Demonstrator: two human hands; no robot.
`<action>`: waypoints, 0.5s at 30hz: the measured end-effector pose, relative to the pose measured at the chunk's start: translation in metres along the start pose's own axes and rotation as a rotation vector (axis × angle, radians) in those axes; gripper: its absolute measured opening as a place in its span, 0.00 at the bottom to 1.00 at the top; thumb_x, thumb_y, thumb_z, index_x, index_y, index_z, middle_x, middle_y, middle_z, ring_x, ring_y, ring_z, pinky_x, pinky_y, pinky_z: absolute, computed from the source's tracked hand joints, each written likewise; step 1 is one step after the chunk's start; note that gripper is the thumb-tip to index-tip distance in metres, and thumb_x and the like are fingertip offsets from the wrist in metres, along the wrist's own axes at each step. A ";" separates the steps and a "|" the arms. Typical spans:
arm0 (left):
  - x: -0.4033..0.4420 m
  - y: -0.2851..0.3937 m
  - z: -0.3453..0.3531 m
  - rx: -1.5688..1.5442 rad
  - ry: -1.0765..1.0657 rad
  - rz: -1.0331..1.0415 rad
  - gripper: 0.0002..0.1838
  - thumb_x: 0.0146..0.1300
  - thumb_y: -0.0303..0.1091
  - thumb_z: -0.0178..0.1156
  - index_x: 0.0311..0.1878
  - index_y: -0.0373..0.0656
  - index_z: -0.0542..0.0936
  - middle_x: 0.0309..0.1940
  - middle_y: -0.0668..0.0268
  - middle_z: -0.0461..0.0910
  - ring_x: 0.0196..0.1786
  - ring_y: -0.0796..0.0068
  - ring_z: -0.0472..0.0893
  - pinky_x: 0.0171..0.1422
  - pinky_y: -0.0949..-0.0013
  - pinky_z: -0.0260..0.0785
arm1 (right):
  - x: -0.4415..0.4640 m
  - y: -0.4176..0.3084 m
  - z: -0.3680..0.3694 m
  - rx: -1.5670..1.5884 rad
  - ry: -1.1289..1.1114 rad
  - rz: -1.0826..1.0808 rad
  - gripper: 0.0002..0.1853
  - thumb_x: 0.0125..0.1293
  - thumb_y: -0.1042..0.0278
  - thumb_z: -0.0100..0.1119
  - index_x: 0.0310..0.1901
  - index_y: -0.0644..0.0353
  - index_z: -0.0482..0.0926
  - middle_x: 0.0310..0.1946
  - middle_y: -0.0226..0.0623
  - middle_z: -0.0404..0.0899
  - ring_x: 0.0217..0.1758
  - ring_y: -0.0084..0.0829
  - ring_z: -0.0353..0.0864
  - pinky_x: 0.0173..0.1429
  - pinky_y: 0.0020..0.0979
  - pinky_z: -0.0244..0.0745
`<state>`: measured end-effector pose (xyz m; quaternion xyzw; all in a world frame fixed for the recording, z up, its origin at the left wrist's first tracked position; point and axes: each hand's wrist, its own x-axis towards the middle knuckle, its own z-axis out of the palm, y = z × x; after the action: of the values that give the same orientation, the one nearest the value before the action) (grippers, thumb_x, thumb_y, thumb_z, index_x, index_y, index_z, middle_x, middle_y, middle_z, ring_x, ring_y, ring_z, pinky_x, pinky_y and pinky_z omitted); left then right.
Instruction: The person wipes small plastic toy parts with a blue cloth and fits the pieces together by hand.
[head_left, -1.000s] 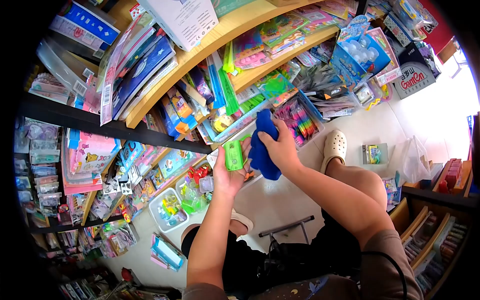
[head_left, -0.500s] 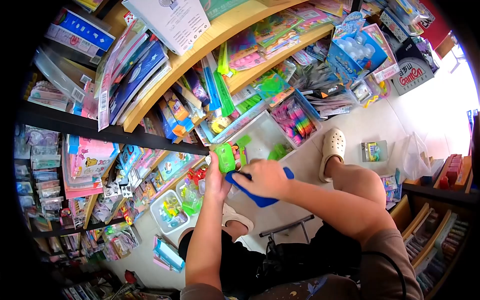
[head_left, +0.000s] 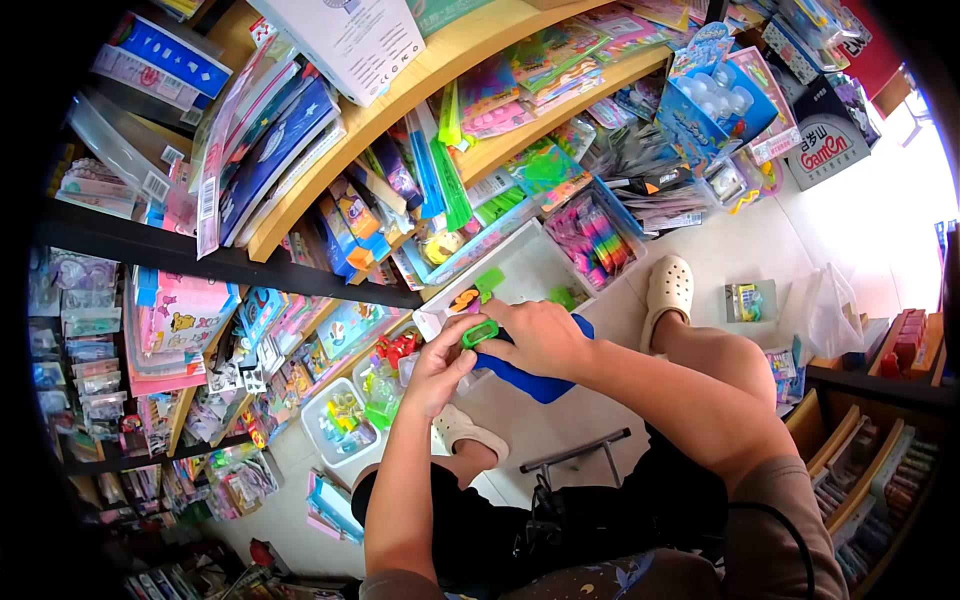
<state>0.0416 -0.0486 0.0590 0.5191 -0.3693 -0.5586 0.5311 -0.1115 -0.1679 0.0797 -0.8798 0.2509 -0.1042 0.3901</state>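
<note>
My left hand [head_left: 436, 370] is closed round a small bright green plastic piece [head_left: 480, 334], held by its edge with a rounded end turned up. Its exact kind does not show. My right hand [head_left: 546, 342] grips a dark blue cloth [head_left: 540, 382], and its fingertips meet the green piece beside the left fingers. Just beyond both hands lies a white plastic bin [head_left: 515, 262] on the floor. Inside it are a green piece [head_left: 490, 280] and another green item [head_left: 566, 297], with a small orange-patterned item [head_left: 464, 299] near the left fingers.
Shelves packed with stationery and toys curve along the left and top. A tub of rainbow-coloured packets [head_left: 598, 240] adjoins the bin. Small bins [head_left: 338, 425] of colourful toys sit at left. A clear box [head_left: 749, 301] lies right of my foot, and a folding metal frame [head_left: 575, 452] stands between my legs.
The green piece has turned from broad face showing to edge-on, between both hands. My right hand has moved up slightly with the cloth. An orange-patterned item now shows by the bin.
</note>
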 end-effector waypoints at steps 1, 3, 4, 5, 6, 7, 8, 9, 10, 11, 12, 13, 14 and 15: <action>-0.002 0.003 0.001 0.017 0.004 -0.001 0.20 0.64 0.31 0.55 0.60 0.40 0.71 0.57 0.68 0.67 0.58 0.75 0.69 0.63 0.72 0.57 | 0.001 -0.001 0.002 -0.013 0.001 0.014 0.18 0.58 0.53 0.55 0.44 0.58 0.73 0.24 0.48 0.79 0.29 0.48 0.80 0.34 0.44 0.74; -0.005 -0.003 -0.005 -0.081 0.087 -0.125 0.20 0.65 0.31 0.53 0.61 0.41 0.70 0.56 0.67 0.69 0.57 0.75 0.70 0.61 0.71 0.61 | 0.003 -0.003 0.006 -0.037 -0.004 0.038 0.18 0.58 0.53 0.55 0.44 0.58 0.74 0.24 0.48 0.79 0.30 0.48 0.80 0.35 0.44 0.74; -0.006 -0.006 -0.008 -0.130 0.130 -0.185 0.20 0.65 0.31 0.53 0.61 0.41 0.69 0.56 0.66 0.70 0.57 0.74 0.71 0.61 0.71 0.63 | 0.004 -0.005 0.007 -0.017 -0.001 0.053 0.18 0.59 0.53 0.54 0.44 0.58 0.75 0.25 0.48 0.79 0.30 0.47 0.80 0.36 0.44 0.74; -0.007 -0.006 -0.010 -0.222 0.147 -0.171 0.20 0.66 0.31 0.52 0.61 0.41 0.69 0.56 0.65 0.71 0.57 0.73 0.71 0.60 0.70 0.64 | 0.005 -0.006 0.007 0.003 0.001 0.069 0.18 0.59 0.52 0.54 0.43 0.57 0.75 0.25 0.48 0.79 0.31 0.47 0.80 0.36 0.44 0.74; -0.006 -0.006 -0.011 -0.313 0.164 -0.154 0.21 0.66 0.30 0.51 0.62 0.42 0.68 0.56 0.64 0.71 0.57 0.72 0.71 0.60 0.68 0.65 | 0.006 -0.008 0.007 0.022 0.003 0.083 0.18 0.59 0.52 0.53 0.43 0.57 0.76 0.26 0.48 0.79 0.31 0.47 0.80 0.37 0.44 0.74; -0.006 -0.006 -0.014 -0.404 0.180 -0.136 0.21 0.67 0.30 0.50 0.62 0.42 0.67 0.56 0.64 0.72 0.58 0.71 0.72 0.59 0.67 0.67 | 0.008 -0.007 0.007 0.032 0.004 0.089 0.18 0.60 0.52 0.53 0.43 0.57 0.77 0.27 0.49 0.79 0.32 0.48 0.80 0.38 0.44 0.74; -0.007 -0.004 -0.018 -0.452 0.156 -0.118 0.21 0.68 0.30 0.48 0.63 0.43 0.66 0.58 0.62 0.70 0.60 0.67 0.70 0.60 0.57 0.67 | 0.011 -0.005 0.009 0.042 0.005 0.094 0.17 0.60 0.53 0.53 0.43 0.57 0.77 0.27 0.49 0.79 0.32 0.48 0.80 0.38 0.44 0.74; -0.009 -0.004 -0.021 -0.466 0.191 -0.107 0.22 0.67 0.33 0.50 0.63 0.42 0.65 0.58 0.60 0.70 0.60 0.65 0.71 0.61 0.56 0.66 | 0.013 -0.003 0.010 0.053 0.007 0.100 0.17 0.60 0.53 0.53 0.42 0.57 0.78 0.28 0.49 0.79 0.32 0.48 0.80 0.38 0.44 0.74; -0.010 -0.006 -0.023 -0.480 0.226 -0.097 0.23 0.66 0.35 0.51 0.64 0.42 0.64 0.58 0.57 0.70 0.59 0.64 0.71 0.61 0.55 0.66 | 0.016 -0.002 0.012 0.058 -0.014 0.132 0.14 0.63 0.56 0.51 0.40 0.56 0.79 0.32 0.46 0.79 0.36 0.48 0.79 0.42 0.43 0.73; -0.012 -0.007 -0.026 -0.495 0.262 -0.088 0.25 0.65 0.38 0.52 0.64 0.42 0.64 0.58 0.55 0.69 0.59 0.62 0.71 0.62 0.54 0.65 | 0.017 -0.001 0.012 0.064 0.011 0.120 0.14 0.63 0.57 0.50 0.41 0.56 0.78 0.33 0.46 0.79 0.36 0.48 0.78 0.42 0.43 0.73; -0.014 -0.005 -0.028 -0.505 0.252 -0.084 0.26 0.65 0.39 0.53 0.64 0.44 0.63 0.59 0.57 0.68 0.60 0.61 0.71 0.63 0.50 0.64 | 0.018 0.000 0.011 0.070 0.035 0.110 0.13 0.64 0.58 0.49 0.41 0.56 0.78 0.33 0.46 0.78 0.37 0.48 0.78 0.42 0.43 0.73; -0.016 -0.005 -0.030 -0.503 0.260 -0.076 0.26 0.65 0.39 0.53 0.65 0.44 0.63 0.59 0.58 0.68 0.60 0.62 0.71 0.63 0.50 0.64 | 0.019 -0.001 0.011 0.077 0.059 0.101 0.13 0.65 0.59 0.48 0.41 0.56 0.78 0.34 0.46 0.78 0.37 0.48 0.78 0.42 0.43 0.72; -0.017 -0.006 -0.031 -0.502 0.269 -0.068 0.26 0.65 0.39 0.53 0.65 0.44 0.63 0.59 0.60 0.68 0.60 0.62 0.70 0.63 0.50 0.64 | 0.020 -0.002 0.012 0.094 0.104 0.113 0.12 0.65 0.59 0.49 0.41 0.56 0.78 0.35 0.45 0.76 0.36 0.48 0.78 0.41 0.43 0.72; -0.019 -0.006 -0.033 -0.500 0.277 -0.060 0.26 0.65 0.39 0.53 0.65 0.44 0.63 0.59 0.61 0.68 0.60 0.62 0.70 0.63 0.50 0.63 | 0.021 -0.006 0.012 0.126 0.136 0.132 0.12 0.64 0.59 0.50 0.41 0.56 0.78 0.35 0.44 0.76 0.36 0.47 0.78 0.41 0.42 0.72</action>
<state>0.0702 -0.0242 0.0506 0.4540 -0.1286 -0.5716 0.6713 -0.0868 -0.1683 0.0759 -0.8258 0.3273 -0.1535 0.4329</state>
